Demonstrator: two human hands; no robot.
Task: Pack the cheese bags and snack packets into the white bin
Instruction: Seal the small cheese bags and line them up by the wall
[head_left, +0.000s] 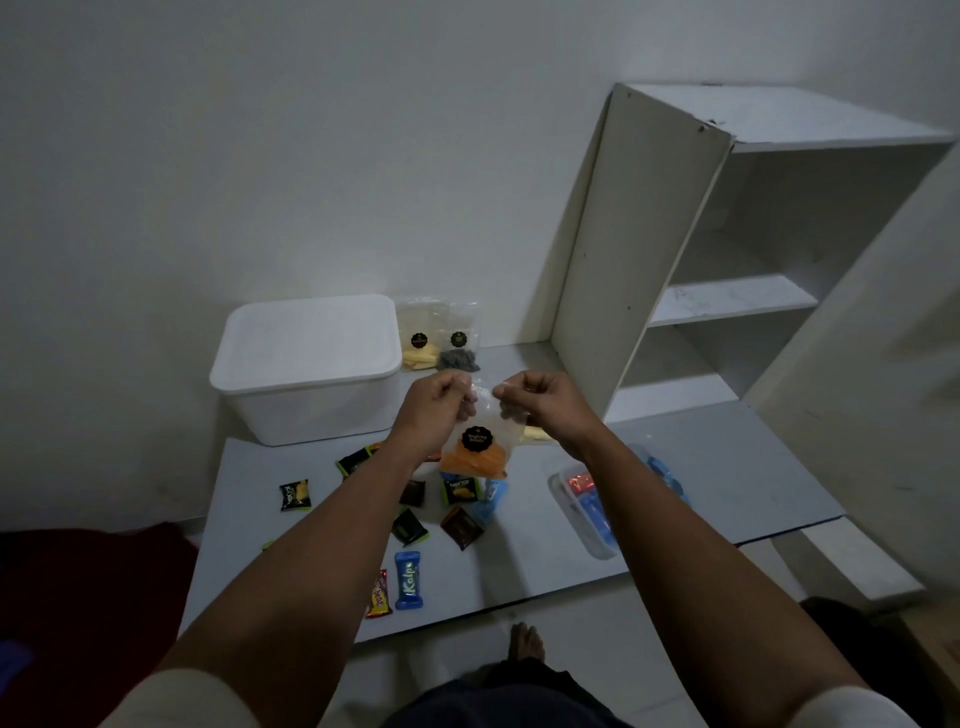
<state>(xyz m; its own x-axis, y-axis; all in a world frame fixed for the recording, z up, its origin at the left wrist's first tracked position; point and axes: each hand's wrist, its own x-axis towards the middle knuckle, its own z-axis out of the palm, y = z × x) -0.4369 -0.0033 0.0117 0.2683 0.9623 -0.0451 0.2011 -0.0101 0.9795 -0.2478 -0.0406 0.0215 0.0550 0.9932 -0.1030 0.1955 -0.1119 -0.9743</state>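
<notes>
Above table (519, 561), left hand (434, 410), right hand (540, 405) pinch orange cheese bag (475, 457).

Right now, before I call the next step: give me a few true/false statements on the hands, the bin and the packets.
1. Both hands, left hand and right hand, pinch the top of a clear bag of orange slices. True.
2. The white bin is open. False: its lid is on.
3. Two more clear bags stand beside the bin against the wall. True.
4. The blue Kalpa packet is inside the bin. False: it lies on the table.
</notes>
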